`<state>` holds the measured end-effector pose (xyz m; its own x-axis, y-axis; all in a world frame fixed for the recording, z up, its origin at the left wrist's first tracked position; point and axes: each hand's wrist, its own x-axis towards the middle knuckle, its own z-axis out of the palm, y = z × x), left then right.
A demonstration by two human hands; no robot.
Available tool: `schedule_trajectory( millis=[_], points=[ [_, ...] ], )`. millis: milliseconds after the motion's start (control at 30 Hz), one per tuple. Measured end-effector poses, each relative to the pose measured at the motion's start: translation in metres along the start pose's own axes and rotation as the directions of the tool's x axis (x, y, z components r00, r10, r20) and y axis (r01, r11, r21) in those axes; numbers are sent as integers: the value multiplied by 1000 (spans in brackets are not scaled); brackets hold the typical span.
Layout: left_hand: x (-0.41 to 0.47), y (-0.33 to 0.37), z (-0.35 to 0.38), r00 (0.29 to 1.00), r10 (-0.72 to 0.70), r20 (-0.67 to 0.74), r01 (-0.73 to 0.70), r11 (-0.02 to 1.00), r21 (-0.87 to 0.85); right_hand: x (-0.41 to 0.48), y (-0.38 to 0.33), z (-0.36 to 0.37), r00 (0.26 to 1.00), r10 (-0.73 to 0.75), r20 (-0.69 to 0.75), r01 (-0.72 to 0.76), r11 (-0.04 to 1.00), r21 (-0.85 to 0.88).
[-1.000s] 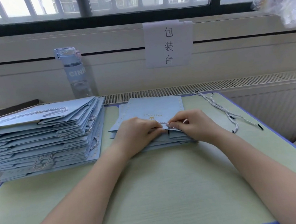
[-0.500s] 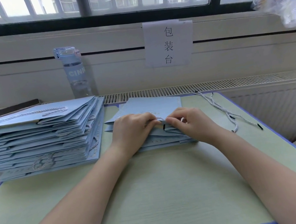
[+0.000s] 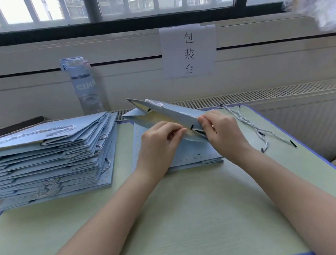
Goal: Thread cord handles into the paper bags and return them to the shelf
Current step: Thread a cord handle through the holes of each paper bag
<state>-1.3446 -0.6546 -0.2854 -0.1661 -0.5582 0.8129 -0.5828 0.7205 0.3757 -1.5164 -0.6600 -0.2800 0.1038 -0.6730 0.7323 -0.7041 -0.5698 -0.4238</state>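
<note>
While both hands are gripping it, the paper bag (image 3: pixel 174 115) is hanging in the air just above a small stack of flat bags (image 3: pixel 188 160) at the middle of the table (image 3: pixel 175 222). No writing on the bag is legible. Its long axis is running from the hands away and to the left, and the far end is tipping upward and splitting into two pointed corners. The bag is gaping slightly, showing a pale yellowish inside. A white cord handle (image 3: pixel 154 102) is looping out near the far end; a black cord tip (image 3: pixel 192 127) is protruding from the wall between the hands.

The left hand (image 3: pixel 158 143) is curling its fingers, with thumb and forefinger pinching the bag's near edge just beside that tip. The right hand (image 3: pixel 221 133) is clasping the bag's near end between thumb and bent fingers.

Loose cords (image 3: pixel 255 128) are lying to the right, apart from the small stack. A tall stack of bags (image 3: pixel 49 156) — several with cords showing — is sitting on the left. Behind it a water bottle (image 3: pixel 84 84) is standing upright, lettered "CINN" as far as can be read. A paper sign (image 3: pixel 189 51) on the wall is reading 包装台, top to bottom.
</note>
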Motion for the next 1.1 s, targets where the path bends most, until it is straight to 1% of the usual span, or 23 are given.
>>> schedule_trajectory(
  millis=[33, 100, 167, 233, 300, 367, 467, 533, 633, 700, 767, 833, 867, 933, 1000, 1033, 1100],
  points=[
    [1, 4, 0, 995, -101, 24, 101, 995, -14, -1, 1, 2, 1000, -7, 7, 7, 1000, -10],
    [0, 9, 2, 951, -289, 111, 292, 956, -18, -5, 2, 7, 999, -29, 39, 30, 999, -28],
    [-1, 10, 4, 888, -421, 186, 431, 902, -14, -8, 2, 13, 997, -49, 63, 51, 998, -33],
    [-2, 8, 5, 819, -514, 257, 527, 849, 18, -9, 1, 17, 993, -76, 86, 80, 996, -36],
    [-2, 5, 5, 764, -565, 312, 582, 812, 46, -10, 0, 19, 989, -103, 110, 108, 993, -46],
    [-1, 1, 4, 735, -586, 342, 616, 787, 23, -10, -1, 20, 987, -110, 117, 116, 992, -50],
    [1, 0, 4, 702, -610, 368, 661, 750, -18, -9, -1, 21, 987, -126, 98, 131, 990, -55],
    [2, 1, 3, 679, -621, 391, 679, 734, -12, -11, -1, 21, 985, -144, 99, 150, 987, -55],
    [4, 1, 0, 674, -617, 406, 682, 731, -23, -9, -1, 22, 987, -129, 91, 135, 989, -65],
    [4, 1, -1, 704, -586, 401, 657, 752, -53, -6, 3, 19, 995, -92, 39, 95, 992, -82],
    [2, 2, -1, 776, -525, 349, 583, 808, -80, -3, 9, 13, 998, -62, 5, 63, 995, -82],
    [-1, 3, -1, 874, -418, 245, 450, 889, -86, -4, 12, 10, 998, -62, 14, 63, 995, -77],
    [-2, 3, -1, 920, -342, 193, 360, 931, -65, -5, 12, 10, 998, -64, 23, 65, 995, -72],
    [-3, -2, 0, 983, -160, 90, 158, 987, 27, -5, 8, 10, 997, -74, 20, 75, 995, -63],
    [-2, -8, -1, 1000, 2, -14, 1, 986, 169, -3, 5, 9, 995, -95, 10, 95, 993, -68],
    [-1, -11, -1, 997, 63, -46, -50, 967, 249, -2, 4, 8, 994, -107, 11, 107, 992, -73],
    [1, -15, -2, 987, 147, -59, -115, 921, 372, -2, 5, 5, 991, -129, 15, 130, 989, -75]
  ],
)
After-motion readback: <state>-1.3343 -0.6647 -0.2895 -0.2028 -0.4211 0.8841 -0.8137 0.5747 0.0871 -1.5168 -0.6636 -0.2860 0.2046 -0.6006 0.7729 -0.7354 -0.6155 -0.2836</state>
